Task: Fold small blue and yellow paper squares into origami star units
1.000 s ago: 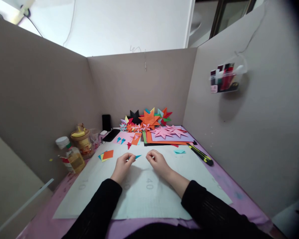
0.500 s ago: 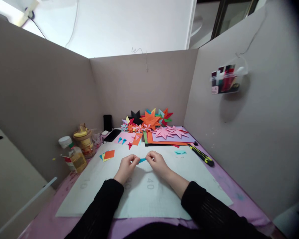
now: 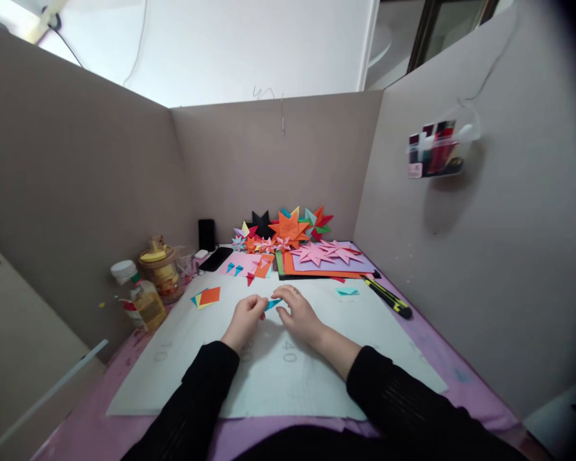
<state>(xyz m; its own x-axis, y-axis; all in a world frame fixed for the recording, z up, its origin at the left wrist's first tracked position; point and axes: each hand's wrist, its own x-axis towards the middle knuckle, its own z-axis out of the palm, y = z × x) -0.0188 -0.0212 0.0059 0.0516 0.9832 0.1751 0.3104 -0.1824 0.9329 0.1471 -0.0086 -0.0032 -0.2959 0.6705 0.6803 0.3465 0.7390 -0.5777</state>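
Note:
A small folded piece of blue paper (image 3: 271, 305) is pinched at its left end by my left hand (image 3: 248, 318), just above the white mat (image 3: 173, 384). My right hand (image 3: 301, 315) curves around its right side, thumb and fingers parted, the fingertips close to the paper's upper edge. Whether they touch it I cannot tell. To the left lie square sheets of orange paper (image 3: 210, 296), yellow and blue. A folded turquoise paper piece (image 3: 347, 291) rests to the right of my hands. Farther back are small blue folded pieces (image 3: 239, 269) and a red one (image 3: 250, 279).
Folded paper stars (image 3: 290, 229) line the back wall, with pink stars (image 3: 312, 255) on stacked coloured sheets. A utility knife (image 3: 388, 298) lies at right. At left stand a bottle (image 3: 146, 304) and a tub (image 3: 160, 269), near a phone (image 3: 217, 258). Grey panels enclose three sides.
My right thumb and fingers have parted from their pinch on the blue paper. The paper now tilts up to the right, still held by my left hand.

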